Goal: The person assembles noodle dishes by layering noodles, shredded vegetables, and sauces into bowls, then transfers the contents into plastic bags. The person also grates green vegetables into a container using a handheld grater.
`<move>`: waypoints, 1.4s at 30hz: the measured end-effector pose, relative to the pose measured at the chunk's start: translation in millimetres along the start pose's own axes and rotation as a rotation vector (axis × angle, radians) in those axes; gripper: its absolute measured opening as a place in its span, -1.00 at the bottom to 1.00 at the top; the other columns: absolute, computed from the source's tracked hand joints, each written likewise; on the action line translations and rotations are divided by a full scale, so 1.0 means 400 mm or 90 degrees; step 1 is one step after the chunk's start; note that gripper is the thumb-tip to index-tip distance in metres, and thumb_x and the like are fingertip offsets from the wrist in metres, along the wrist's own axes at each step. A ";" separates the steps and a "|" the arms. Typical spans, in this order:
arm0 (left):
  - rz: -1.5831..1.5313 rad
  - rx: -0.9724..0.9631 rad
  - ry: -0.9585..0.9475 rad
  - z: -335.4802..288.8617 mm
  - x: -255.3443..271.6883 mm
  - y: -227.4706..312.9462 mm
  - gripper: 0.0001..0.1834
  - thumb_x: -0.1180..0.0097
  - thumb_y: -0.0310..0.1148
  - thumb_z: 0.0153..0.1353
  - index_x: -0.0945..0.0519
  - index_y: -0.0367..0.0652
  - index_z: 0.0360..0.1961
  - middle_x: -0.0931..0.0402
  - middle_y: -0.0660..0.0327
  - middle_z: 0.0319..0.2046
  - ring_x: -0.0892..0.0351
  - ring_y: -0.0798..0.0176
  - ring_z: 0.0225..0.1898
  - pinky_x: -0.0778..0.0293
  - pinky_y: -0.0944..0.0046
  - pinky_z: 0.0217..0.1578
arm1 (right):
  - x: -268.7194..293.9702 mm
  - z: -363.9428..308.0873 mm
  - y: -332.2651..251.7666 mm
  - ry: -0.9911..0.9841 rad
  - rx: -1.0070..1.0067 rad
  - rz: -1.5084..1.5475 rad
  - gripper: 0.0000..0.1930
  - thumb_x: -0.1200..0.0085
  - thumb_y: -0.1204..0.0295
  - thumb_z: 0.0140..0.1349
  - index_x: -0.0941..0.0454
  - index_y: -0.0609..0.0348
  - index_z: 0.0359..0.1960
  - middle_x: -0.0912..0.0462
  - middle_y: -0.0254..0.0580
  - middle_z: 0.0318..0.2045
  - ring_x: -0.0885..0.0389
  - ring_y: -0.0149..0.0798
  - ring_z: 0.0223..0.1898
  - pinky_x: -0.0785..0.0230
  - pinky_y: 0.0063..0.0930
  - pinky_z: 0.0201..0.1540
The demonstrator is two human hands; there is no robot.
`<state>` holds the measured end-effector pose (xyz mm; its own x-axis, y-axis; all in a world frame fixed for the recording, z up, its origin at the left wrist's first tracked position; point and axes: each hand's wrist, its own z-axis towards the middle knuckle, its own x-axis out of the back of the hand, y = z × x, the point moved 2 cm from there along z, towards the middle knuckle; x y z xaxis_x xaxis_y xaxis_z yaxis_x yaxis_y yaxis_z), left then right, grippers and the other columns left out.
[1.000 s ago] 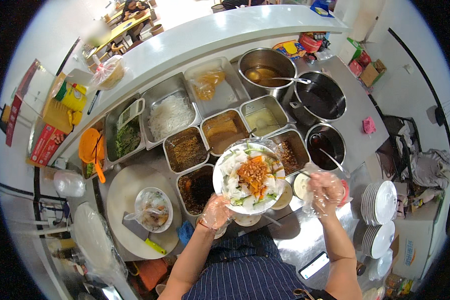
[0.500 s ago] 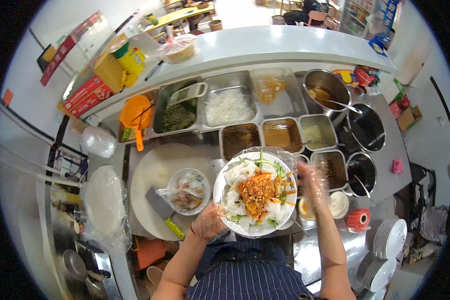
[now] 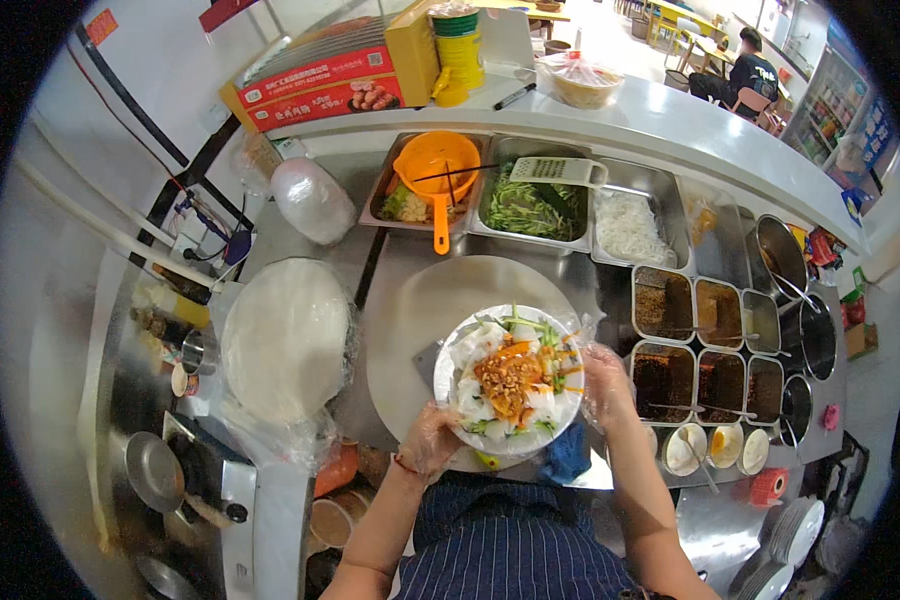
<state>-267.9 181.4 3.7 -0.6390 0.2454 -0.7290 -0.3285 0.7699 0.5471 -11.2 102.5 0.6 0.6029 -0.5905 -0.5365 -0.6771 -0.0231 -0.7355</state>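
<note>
A white plate point(image 3: 466, 410) carries pale noodle-like pieces topped with orange-brown sauce, chopped nuts and green cucumber strips. Clear plastic film shows around its rim. My left hand point(image 3: 431, 438), in a thin clear glove, grips the plate's lower left edge. At the right edge, my right hand point(image 3: 607, 385) is closed on the loose plastic film, its fingertips partly hidden. The plate is held above a round pale cutting board point(image 3: 400, 300). Under it, a cleaver point(image 3: 424, 362) is mostly covered, with a bit of its green handle showing.
Steel trays hold cucumber shreds point(image 3: 535, 210) and white shreds point(image 3: 630, 228); an orange strainer point(image 3: 435, 160) rests at the left. Sauce pans point(image 3: 663, 380) line the right, with small bowls point(image 3: 684, 450) before them. A blue cloth point(image 3: 566, 455) lies nearby. A film-wrapped round stack point(image 3: 288, 340) stands left.
The view has turned left, so the counter appears shifted right. My right hand has come in to the plate's right edge. The bagged bowl on the board is out of sight.
</note>
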 end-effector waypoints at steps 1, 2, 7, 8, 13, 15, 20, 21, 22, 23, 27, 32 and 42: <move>-0.004 0.004 0.001 0.004 0.043 0.014 -0.46 0.04 -0.47 0.08 -0.27 -0.49 0.11 -0.44 -0.07 0.00 -0.54 0.03 -0.04 -0.50 0.05 0.00 | -0.018 0.018 0.029 0.036 0.088 -0.103 -0.86 -0.08 0.49 0.18 -0.47 0.21 -0.24 -0.57 -0.31 -0.34 -0.53 -0.44 -0.35 -0.40 -0.55 -0.30; -0.006 0.010 0.000 0.003 0.068 0.045 -0.47 0.03 -0.47 0.08 -0.28 -0.49 0.10 -0.45 -0.07 -0.01 -0.54 0.04 -0.04 -0.50 0.06 -0.01 | -0.063 0.024 0.040 0.072 0.198 -0.180 -0.88 -0.14 0.47 0.15 -0.47 0.17 -0.31 -0.51 -0.42 -0.44 -0.43 -0.53 -0.42 -0.31 -0.64 -0.35; 0.010 0.021 -0.005 -0.015 0.155 0.177 -0.51 0.02 -0.51 0.09 -0.31 -0.47 0.08 -0.45 -0.06 -0.02 -0.53 0.05 -0.04 -0.51 0.07 -0.02 | -0.130 0.082 0.135 0.074 0.083 -0.122 -0.82 -0.13 0.37 0.20 -0.52 0.20 -0.24 -0.59 -0.32 -0.36 -0.48 -0.46 -0.40 -0.38 -0.55 -0.31; -0.007 0.014 0.001 -0.016 0.151 0.198 -0.52 0.10 -0.56 0.10 -0.26 -0.49 0.09 -0.46 -0.10 -0.05 -0.56 0.00 -0.09 -0.58 0.01 -0.12 | -0.143 0.088 0.184 0.027 0.002 -0.101 -0.69 -0.02 0.26 0.27 -0.49 0.21 -0.06 -0.60 -0.20 -0.17 -0.56 -0.34 -0.25 -0.46 -0.42 -0.19; -0.027 0.013 -0.006 -0.004 0.208 0.264 -0.47 0.12 -0.60 0.06 -0.24 -0.45 0.12 -0.43 -0.11 -0.03 -0.55 -0.01 -0.07 -0.57 0.01 -0.11 | -0.295 0.117 0.319 -0.335 -0.330 0.454 -0.57 0.09 0.28 0.30 -0.34 0.23 0.14 -0.48 -0.09 0.07 -0.47 -0.18 0.09 -0.36 -0.17 0.12; -0.015 0.016 -0.018 -0.001 0.220 0.287 -0.47 0.12 -0.59 0.05 -0.23 -0.44 0.13 -0.43 -0.11 -0.02 -0.54 -0.01 -0.06 -0.57 0.01 -0.11 | -0.307 0.143 0.334 -0.230 -0.297 0.274 -0.59 0.09 0.30 0.29 -0.35 0.24 0.12 -0.49 -0.09 0.05 -0.47 -0.18 0.09 -0.35 -0.17 0.14; -0.011 -0.030 -0.005 0.047 0.261 0.305 -0.46 0.14 -0.57 0.11 -0.21 -0.31 0.18 -0.41 -0.06 0.02 -0.51 0.01 -0.02 -0.56 0.04 -0.07 | -0.294 0.196 0.330 0.050 -0.137 0.003 -0.76 0.02 0.37 0.25 -0.48 0.22 -0.11 -0.61 -0.19 -0.24 -0.58 -0.31 -0.29 -0.45 -0.43 -0.22; 0.004 -0.032 -0.016 0.064 0.272 0.307 -0.45 0.15 -0.57 0.11 -0.19 -0.29 0.19 -0.40 -0.05 0.03 -0.51 0.01 -0.01 -0.57 0.04 -0.08 | -0.284 0.204 0.324 0.092 -0.083 -0.025 -0.79 0.00 0.37 0.25 -0.50 0.21 -0.17 -0.62 -0.22 -0.30 -0.57 -0.34 -0.38 -0.44 -0.49 -0.32; -0.009 -0.021 0.000 0.091 0.289 0.295 -0.44 0.18 -0.58 0.12 -0.17 -0.28 0.21 -0.39 -0.04 0.04 -0.50 0.03 0.01 -0.60 0.08 -0.11 | -0.267 0.209 0.307 0.105 -0.048 -0.165 -0.88 -0.02 0.34 0.26 -0.46 0.11 -0.30 -0.57 -0.34 -0.37 -0.50 -0.45 -0.41 -0.36 -0.57 -0.36; -0.006 -0.019 0.012 0.114 0.306 0.280 -0.45 0.18 -0.58 0.12 -0.17 -0.27 0.20 -0.39 -0.03 0.04 -0.51 0.04 0.00 -0.60 0.10 -0.13 | -0.261 0.220 0.314 0.108 -0.016 -0.134 -0.89 -0.04 0.36 0.25 -0.47 0.10 -0.31 -0.56 -0.36 -0.40 -0.48 -0.47 -0.42 -0.35 -0.57 -0.37; 0.005 -0.004 0.033 0.187 0.332 0.225 -0.46 0.14 -0.55 0.11 -0.21 -0.24 0.19 -0.42 0.02 0.02 -0.55 0.07 -0.08 -0.63 0.17 -0.23 | -0.242 0.253 0.313 0.242 0.084 -0.159 -0.91 -0.06 0.43 0.21 -0.50 0.18 -0.34 -0.53 -0.39 -0.47 -0.42 -0.49 -0.45 -0.29 -0.58 -0.41; 0.061 0.024 0.025 0.191 0.276 0.247 -0.46 0.12 -0.52 0.11 -0.22 -0.25 0.18 -0.47 0.04 -0.04 -0.57 0.12 -0.11 -0.64 0.20 -0.27 | -0.155 0.307 0.280 0.250 0.229 -0.236 -0.84 0.00 0.37 0.23 -0.53 0.16 -0.23 -0.58 -0.31 -0.35 -0.49 -0.39 -0.36 -0.39 -0.45 -0.31; 0.083 0.002 -0.016 0.210 0.260 0.315 -0.44 0.09 -0.50 0.08 -0.20 -0.37 0.16 -0.43 -0.05 -0.01 -0.55 0.03 -0.06 -0.63 0.06 -0.19 | -0.323 0.318 0.374 -0.122 -0.237 0.275 -0.54 0.22 0.13 0.33 -0.36 0.21 0.10 -0.48 -0.04 0.06 -0.52 -0.12 0.02 -0.41 -0.11 0.08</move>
<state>-317.4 353.6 -37.6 -0.6580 0.3580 -0.6624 -0.2416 0.7329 0.6360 -136.8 278.1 -92.8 0.2812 -0.4549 -0.8450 -0.9594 -0.1146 -0.2576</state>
